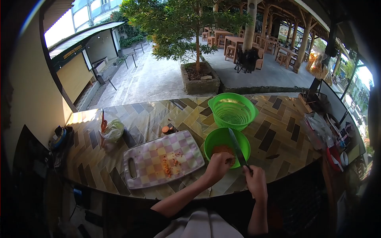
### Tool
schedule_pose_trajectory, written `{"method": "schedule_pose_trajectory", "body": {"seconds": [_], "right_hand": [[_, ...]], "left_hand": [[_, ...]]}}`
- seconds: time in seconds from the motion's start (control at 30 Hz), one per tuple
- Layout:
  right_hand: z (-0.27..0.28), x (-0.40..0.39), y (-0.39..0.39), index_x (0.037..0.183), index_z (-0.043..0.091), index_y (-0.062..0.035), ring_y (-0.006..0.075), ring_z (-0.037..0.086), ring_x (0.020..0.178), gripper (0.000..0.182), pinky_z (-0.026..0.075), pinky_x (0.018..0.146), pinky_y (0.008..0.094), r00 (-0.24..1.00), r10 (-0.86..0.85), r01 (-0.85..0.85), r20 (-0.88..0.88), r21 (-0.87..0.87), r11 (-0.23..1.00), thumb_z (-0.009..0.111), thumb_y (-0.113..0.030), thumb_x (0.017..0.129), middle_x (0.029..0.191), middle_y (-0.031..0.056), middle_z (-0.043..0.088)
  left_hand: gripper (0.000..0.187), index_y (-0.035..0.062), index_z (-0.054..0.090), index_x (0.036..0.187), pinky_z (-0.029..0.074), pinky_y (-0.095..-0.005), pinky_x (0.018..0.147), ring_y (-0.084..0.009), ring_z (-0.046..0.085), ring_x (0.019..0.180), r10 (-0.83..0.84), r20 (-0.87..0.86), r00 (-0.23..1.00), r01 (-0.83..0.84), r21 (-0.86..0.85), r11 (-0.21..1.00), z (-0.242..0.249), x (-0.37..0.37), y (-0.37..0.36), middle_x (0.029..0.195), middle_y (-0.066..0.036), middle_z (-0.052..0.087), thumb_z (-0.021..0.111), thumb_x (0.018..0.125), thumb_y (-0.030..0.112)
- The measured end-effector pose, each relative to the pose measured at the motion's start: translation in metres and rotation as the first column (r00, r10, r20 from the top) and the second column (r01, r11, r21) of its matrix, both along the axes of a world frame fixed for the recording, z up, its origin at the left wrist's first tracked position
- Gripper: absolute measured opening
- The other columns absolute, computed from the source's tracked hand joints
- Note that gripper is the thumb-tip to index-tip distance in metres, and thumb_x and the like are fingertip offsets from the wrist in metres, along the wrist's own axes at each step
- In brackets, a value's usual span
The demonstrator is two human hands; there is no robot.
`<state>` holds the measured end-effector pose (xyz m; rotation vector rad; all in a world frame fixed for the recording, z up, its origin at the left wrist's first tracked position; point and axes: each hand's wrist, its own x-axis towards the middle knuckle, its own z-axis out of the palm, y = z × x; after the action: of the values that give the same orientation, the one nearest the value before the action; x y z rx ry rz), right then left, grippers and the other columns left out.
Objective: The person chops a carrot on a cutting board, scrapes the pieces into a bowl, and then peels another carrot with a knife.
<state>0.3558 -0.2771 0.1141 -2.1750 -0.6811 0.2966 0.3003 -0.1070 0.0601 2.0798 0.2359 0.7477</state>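
1. R hand [256, 181], nearest cam w/ the L: grip closed round handle of knife [238, 150], blade angled up-left over the green bowl [227, 146].
2. L hand [218, 166] at bowl's near rim, fingers curled by the blade & the orange chopped bits; can't tell if it pinches any.
3. Table [274, 135]: tiled, carries everything; bowl sits near the front edge, touching/just beside the board's right end.
4. Checked cutting board [162, 159]: left of bowl, a few orange scraps left on it.
5. Green basket [232, 110]: just behind bowl.
6. To do it well, I'd judge: keep blade tilted over the bowl, wipe along the flat, fingers off the edge, bowl steady.
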Motion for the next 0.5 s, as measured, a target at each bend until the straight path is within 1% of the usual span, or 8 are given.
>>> {"method": "schedule_pose_trajectory", "body": {"seconds": [0.07, 0.17, 0.27, 0.3, 0.33, 0.37, 0.4, 0.5], "right_hand": [[-0.007, 0.001, 0.000, 0.076, 0.058, 0.0075, 0.0131, 0.053, 0.042, 0.037, 0.038, 0.043, 0.0338, 0.999, 0.014, -0.015, 0.035, 0.032, 0.999, 0.058, -0.022, 0.099, 0.052, 0.0091, 0.053], [-0.016, 0.000, 0.004, 0.074, 0.057, 0.0047, 0.0112, 0.051, 0.042, 0.037, 0.037, 0.042, 0.0314, 0.997, 0.030, -0.033, 0.075, 0.036, 0.999, 0.057, -0.023, 0.100, 0.052, 0.0064, 0.052], [-0.001, -0.014, 0.014, 0.078, 0.057, 0.0025, 0.0084, 0.050, 0.042, 0.035, 0.036, 0.040, 0.0273, 0.996, 0.029, -0.021, -0.080, 0.104, 0.994, 0.056, -0.024, 0.101, 0.053, 0.0039, 0.051], [0.000, -0.019, 0.016, 0.081, 0.057, 0.0021, 0.0076, 0.049, 0.042, 0.033, 0.036, 0.040, 0.0264, 0.978, 0.070, -0.042, -0.194, 0.147, 0.988, 0.055, -0.024, 0.101, 0.053, 0.0034, 0.051], [-0.001, -0.025, 0.017, 0.083, 0.057, 0.0016, 0.0068, 0.049, 0.041, 0.032, 0.036, 0.039, 0.0254, 0.945, 0.115, -0.058, -0.305, 0.189, 0.980, 0.055, -0.024, 0.101, 0.053, 0.0028, 0.052], [-0.001, -0.030, 0.019, 0.085, 0.057, 0.0012, 0.0060, 0.048, 0.041, 0.031, 0.036, 0.039, 0.0245, 0.898, 0.162, -0.069, -0.410, 0.232, 0.970, 0.054, -0.024, 0.102, 0.053, 0.0023, 0.052], [0.000, -0.038, 0.024, 0.087, 0.060, 0.0015, 0.0055, 0.047, 0.044, 0.035, 0.036, 0.042, 0.0228, 0.868, 0.186, -0.123, -0.460, 0.163, 0.979, 0.051, -0.028, 0.103, 0.055, 0.0023, 0.053], [-0.017, -0.055, 0.040, 0.088, 0.061, 0.0011, 0.0049, 0.046, 0.044, 0.034, 0.036, 0.042, 0.0223, 0.785, 0.325, -0.297, -0.527, 0.140, 0.945, 0.051, -0.028, 0.103, 0.056, 0.0014, 0.053]], "left_hand": [[0.024, 0.0003, 0.074, 0.095, 0.054, -0.0344, 0.073, -0.0301, 0.070, 0.080, 0.060, 0.021, 0.998, -0.060, 0.006, 0.998, 0.006, -0.005, 0.012, 0.090, -0.017, 0.071, 0.066, 0.073, -0.004], [0.026, 0.0022, 0.074, 0.098, 0.054, -0.0334, 0.076, -0.0285, 0.069, 0.086, 0.081, 0.081, 0.993, -0.081, -0.007, 0.997, 0.014, -0.015, 0.031, 0.095, -0.015, 0.071, 0.068, 0.074, -0.005], [0.024, 0.0039, 0.074, 0.101, 0.053, -0.0334, 0.079, -0.0275, 0.068, 0.090, 0.178, 0.165, 0.970, -0.183, 0.016, 0.983, 0.019, -0.036, 0.045, 0.099, -0.013, 0.071, 0.072, 0.078, -0.002], [0.024, 0.0043, 0.074, 0.101, 0.053, -0.0336, 0.080, -0.0276, 0.068, 0.090, 0.224, 0.190, 0.956, -0.236, 0.041, 0.971, 0.021, -0.046, 0.051, 0.099, -0.013, 0.071, 0.073, 0.078, -0.001], [0.024, 0.0055, 0.074, 0.103, 0.053, -0.0350, 0.082, -0.0280, 0.067, 0.094, 0.277, 0.164, 0.947, -0.277, -0.023, 0.960, 0.020, -0.056, 0.058, 0.101, -0.013, 0.071, 0.073, 0.080, 0.001], [0.025, 0.0045, 0.074, 0.104, 0.052, -0.0364, 0.084, -0.0291, 0.066, 0.095, 0.321, 0.138, 0.937, -0.324, -0.001, 0.946, 0.018, -0.068, 0.066, 0.103, -0.013, 0.070, 0.073, 0.080, 0.002], [0.025, 0.0035, 0.073, 0.105, 0.051, -0.0378, 0.087, -0.0303, 0.065, 0.096, 0.364, 0.112, 0.924, -0.369, 0.023, 0.929, 0.015, -0.083, 0.075, 0.105, -0.014, 0.070, 0.073, 0.080, 0.003], [0.029, 0.0014, 0.070, 0.110, 0.049, -0.0399, 0.093, -0.0328, 0.062, 0.102, 0.470, 0.004, 0.882, -0.470, 0.072, 0.880, -0.011, -0.129, 0.110, 0.111, -0.016, 0.068, 0.071, 0.081, 0.004]]}}
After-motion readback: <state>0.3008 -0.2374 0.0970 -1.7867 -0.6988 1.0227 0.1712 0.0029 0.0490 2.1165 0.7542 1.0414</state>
